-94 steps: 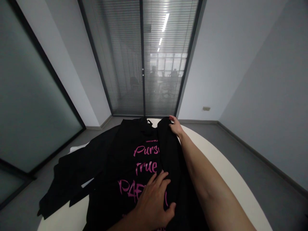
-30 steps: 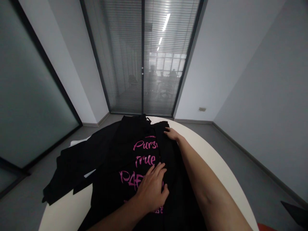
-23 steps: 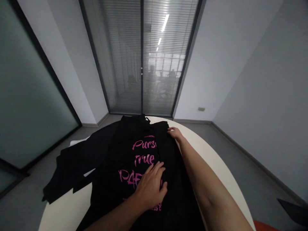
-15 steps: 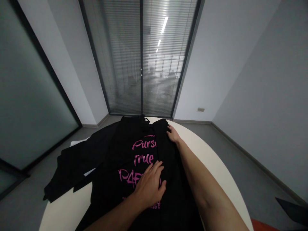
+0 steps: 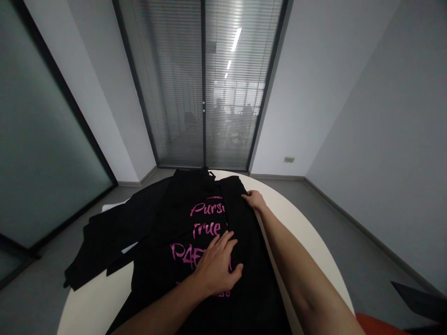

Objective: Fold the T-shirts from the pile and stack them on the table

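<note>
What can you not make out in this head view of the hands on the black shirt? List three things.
- Pink lettering: line ends hidden by the folded flap and the left hand.
- Black shirt: its hem is cut off by the bottom edge.
- Room behind the blinds: too dim and slatted to tell.

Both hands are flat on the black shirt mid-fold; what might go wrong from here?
1. The black shirt with pink lettering has a sleeve hanging off the round white table; its weight may drag the cloth.
2. The folded-in right panel may spring open if the right hand lifts.
3. The left hand may bunch the cloth.
</note>
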The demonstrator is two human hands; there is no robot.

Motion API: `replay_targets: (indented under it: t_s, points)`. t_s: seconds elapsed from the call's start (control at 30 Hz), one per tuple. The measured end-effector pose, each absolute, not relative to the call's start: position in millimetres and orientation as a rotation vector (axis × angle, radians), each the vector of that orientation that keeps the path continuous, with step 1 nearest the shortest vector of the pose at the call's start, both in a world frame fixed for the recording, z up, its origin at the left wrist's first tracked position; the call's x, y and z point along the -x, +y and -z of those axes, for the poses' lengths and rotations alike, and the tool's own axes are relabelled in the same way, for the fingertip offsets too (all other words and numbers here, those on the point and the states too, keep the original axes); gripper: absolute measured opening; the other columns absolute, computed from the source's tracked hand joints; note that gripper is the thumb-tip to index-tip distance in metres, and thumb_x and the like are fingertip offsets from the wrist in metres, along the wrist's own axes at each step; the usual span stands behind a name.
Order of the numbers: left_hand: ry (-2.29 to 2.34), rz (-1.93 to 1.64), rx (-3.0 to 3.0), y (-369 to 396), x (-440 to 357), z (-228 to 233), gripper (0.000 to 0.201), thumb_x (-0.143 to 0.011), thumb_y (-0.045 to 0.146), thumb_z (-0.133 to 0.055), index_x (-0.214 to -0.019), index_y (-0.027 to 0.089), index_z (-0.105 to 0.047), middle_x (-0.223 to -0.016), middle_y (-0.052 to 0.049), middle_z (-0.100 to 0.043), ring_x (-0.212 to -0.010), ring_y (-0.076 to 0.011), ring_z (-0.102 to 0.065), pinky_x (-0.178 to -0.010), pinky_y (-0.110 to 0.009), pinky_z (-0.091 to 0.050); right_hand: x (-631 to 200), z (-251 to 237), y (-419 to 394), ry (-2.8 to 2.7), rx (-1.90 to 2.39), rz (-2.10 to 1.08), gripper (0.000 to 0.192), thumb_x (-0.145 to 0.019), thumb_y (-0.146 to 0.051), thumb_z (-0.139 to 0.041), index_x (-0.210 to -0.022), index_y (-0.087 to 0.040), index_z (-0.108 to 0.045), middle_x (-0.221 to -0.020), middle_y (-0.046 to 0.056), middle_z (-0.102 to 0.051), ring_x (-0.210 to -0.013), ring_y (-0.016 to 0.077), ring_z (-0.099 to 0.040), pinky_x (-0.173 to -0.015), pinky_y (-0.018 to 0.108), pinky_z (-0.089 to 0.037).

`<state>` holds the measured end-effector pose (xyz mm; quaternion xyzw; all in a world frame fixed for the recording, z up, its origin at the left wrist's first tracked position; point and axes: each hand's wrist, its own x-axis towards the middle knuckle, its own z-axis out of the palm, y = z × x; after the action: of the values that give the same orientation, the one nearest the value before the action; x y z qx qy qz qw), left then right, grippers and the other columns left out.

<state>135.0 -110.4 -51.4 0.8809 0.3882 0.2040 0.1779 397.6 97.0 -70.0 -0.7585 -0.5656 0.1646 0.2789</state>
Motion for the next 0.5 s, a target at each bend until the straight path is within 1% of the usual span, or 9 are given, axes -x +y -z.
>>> replay_targets:
  t_s: [0.1,0.27,0.37,0.5]
  points:
    - [1.115,-0.515,-2.470,-110.1,-137.6,48.2,0.062,-0.084,0.035,-0.062,-0.141,0.015,-0.049,-0.157,-0.015,-0.041,-0.148,-0.0295,-0.034,-0.123,-0.051,-0.027,-393.7,70.0,91.8,-1.507,2.051,-0.379,0.020,-0.085,-0.037,-0.068,-0.089,-0.019,-0.073,-0.090,0.008,-0.074,-0.088,0.0232,-0.069,-0.077,0.029,-0.048]
    - [1.134,-0.457,-2.465,-102.9,-142.6,48.6,0.063,-0.088,0.040,-0.059,-0.144,0.013,-0.048,-0.160,-0.015,-0.037,-0.150,-0.0294,-0.029,-0.124,-0.048,-0.025,-387.2,67.7,92.9,-1.467,2.078,-0.321,0.023,-0.090,-0.038,-0.063,-0.103,-0.021,-0.072,-0.101,0.009,-0.074,-0.098,0.0240,-0.068,-0.083,0.030,-0.048]
    - [1.160,-0.465,-2.467,-97.6,-144.3,49.9,0.062,-0.089,0.041,-0.058,-0.144,0.012,-0.048,-0.159,-0.016,-0.036,-0.150,-0.0291,-0.030,-0.124,-0.048,-0.025,-382.5,67.2,95.4,-1.446,2.087,-0.314,0.030,-0.093,-0.041,-0.059,-0.114,-0.023,-0.070,-0.110,0.010,-0.073,-0.104,0.0250,-0.068,-0.086,0.032,-0.049]
    - [1.139,-0.480,-2.520,-92.9,-143.1,51.8,0.061,-0.091,0.039,-0.057,-0.144,0.013,-0.047,-0.159,-0.015,-0.037,-0.149,-0.0279,-0.031,-0.124,-0.047,-0.026,-380.4,66.7,93.7,-1.439,2.103,-0.354,0.042,-0.095,-0.047,-0.055,-0.126,-0.020,-0.065,-0.119,0.012,-0.071,-0.110,0.0270,-0.067,-0.091,0.034,-0.049]
